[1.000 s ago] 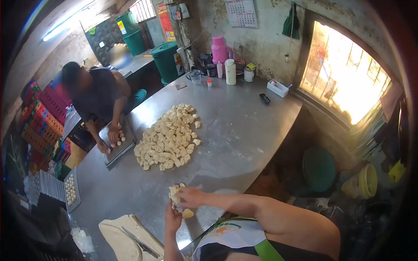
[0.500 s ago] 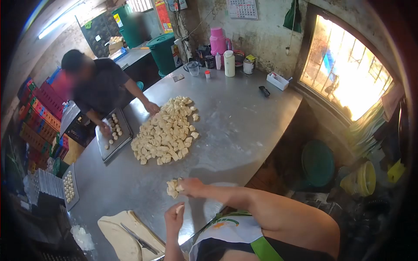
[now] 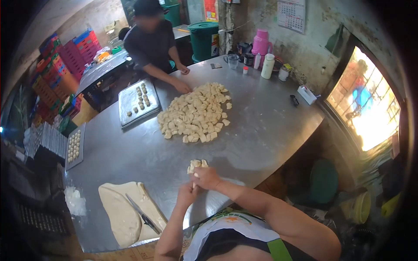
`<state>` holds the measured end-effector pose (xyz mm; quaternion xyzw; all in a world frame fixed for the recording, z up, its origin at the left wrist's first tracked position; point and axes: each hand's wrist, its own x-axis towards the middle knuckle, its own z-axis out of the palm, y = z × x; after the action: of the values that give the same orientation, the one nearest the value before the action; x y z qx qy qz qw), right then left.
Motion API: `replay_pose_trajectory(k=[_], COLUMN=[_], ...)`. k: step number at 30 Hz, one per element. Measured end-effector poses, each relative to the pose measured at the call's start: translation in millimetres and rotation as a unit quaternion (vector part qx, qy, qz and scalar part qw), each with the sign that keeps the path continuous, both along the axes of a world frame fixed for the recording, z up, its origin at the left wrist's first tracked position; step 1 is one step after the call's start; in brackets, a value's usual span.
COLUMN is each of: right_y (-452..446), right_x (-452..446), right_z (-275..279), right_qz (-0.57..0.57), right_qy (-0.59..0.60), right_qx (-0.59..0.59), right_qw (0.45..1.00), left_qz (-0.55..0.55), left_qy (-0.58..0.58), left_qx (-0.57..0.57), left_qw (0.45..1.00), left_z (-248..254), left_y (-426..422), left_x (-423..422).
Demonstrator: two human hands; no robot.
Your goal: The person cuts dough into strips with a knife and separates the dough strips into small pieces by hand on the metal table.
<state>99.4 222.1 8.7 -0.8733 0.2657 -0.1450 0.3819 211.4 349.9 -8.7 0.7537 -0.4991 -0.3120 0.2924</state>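
Observation:
My left hand point(image 3: 187, 194) and my right hand point(image 3: 207, 178) meet near the front edge of the metal table. Both are closed, and a pale bit of dough shows between their fingers. Just beyond the right hand lies a small heap of dough pieces point(image 3: 198, 164). Farther out is a large pile of cut dough pieces point(image 3: 196, 113). To the left of my left hand a thick slab of dough point(image 3: 115, 209) rests on the table, folded or layered at its right side. Across it lies a knife point(image 3: 141, 212) with a dark handle.
Across the table point(image 3: 261, 126) a co-worker point(image 3: 152, 43) reaches one hand to the pile's far edge. Beside the pile is a tray point(image 3: 126, 108) with dough balls; another tray point(image 3: 79, 158) stands far left. White flour point(image 3: 75, 201) lies at the left edge. A pink jug point(image 3: 261, 42) and bottles stand behind.
My hands have come together; before, they were apart. The co-worker's hand has left the tray and now reaches to the pile. My view has turned, shifting the scene.

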Motion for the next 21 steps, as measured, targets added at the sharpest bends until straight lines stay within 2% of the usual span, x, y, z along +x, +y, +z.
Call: replay_pose_trajectory(k=[1, 2, 4, 5, 6, 8, 9, 10, 12, 13, 14, 16, 17, 18, 20, 21], right_y=[-10, -18, -19, -20, -13, 9, 10, 13, 27, 28, 27, 18, 14, 5, -25, -39], right_x=[3, 2, -10, -9, -7, -4, 1, 5, 7, 10, 11, 6, 4, 4, 6, -1], right_z=[-3, -8, -16, -16, -18, 10, 21, 22, 19, 19, 20, 20, 19, 11, -13, -22], right_qz=[-0.042, -0.042, -0.066, -0.074, -0.069, 0.031, 0.079, 0.078, 0.06, 0.052, 0.052, -0.001, -0.02, -0.01, -0.046, -0.039], right_qy=[0.109, 0.109, 0.021, -0.024, -0.021, -0.017, -0.017, -0.014, -0.144, -0.211, -0.21, -0.099, -0.04, -0.036, 0.134, 0.136], right_qx=[-0.031, -0.032, -0.09, -0.122, -0.119, -0.077, -0.062, -0.062, 0.008, 0.04, 0.043, 0.033, 0.031, 0.037, -0.018, -0.01], right_qw=[0.993, 0.993, 0.994, 0.989, 0.99, 0.996, 0.995, 0.995, 0.988, 0.975, 0.975, 0.995, 0.999, 0.999, 0.99, 0.99], left_qz=[0.006, -0.013, -0.049, -0.044, 0.004, 0.091, 0.09, 0.082, 0.076, 0.08, 0.075, 0.063, 0.071, 0.037, -0.034, -0.029], left_qy=[0.0, 0.037, 0.113, 0.114, 0.074, -0.01, -0.01, 0.013, 0.059, 0.059, 0.062, 0.071, 0.075, 0.035, -0.047, -0.046], left_qx=[-0.005, -0.073, -0.197, -0.197, -0.216, -0.252, -0.256, -0.292, -0.355, -0.355, -0.303, -0.191, -0.185, -0.154, -0.091, -0.082], left_qw=[1.0, 0.997, 0.973, 0.973, 0.974, 0.964, 0.963, 0.953, 0.93, 0.929, 0.948, 0.977, 0.977, 0.987, 0.994, 0.995], left_z=[11, 24, 39, 33, 19, 1, 6, 15, 26, 20, 9, -15, -13, -10, 7, 16], left_y=[0, 4, 20, 20, 20, 17, 8, 0, -1, -3, -4, -4, -2, -2, -10, -10], left_x=[-1, -2, -5, 1, 10, 25, 30, 29, 22, 24, 25, 22, 14, 6, -4, -5])
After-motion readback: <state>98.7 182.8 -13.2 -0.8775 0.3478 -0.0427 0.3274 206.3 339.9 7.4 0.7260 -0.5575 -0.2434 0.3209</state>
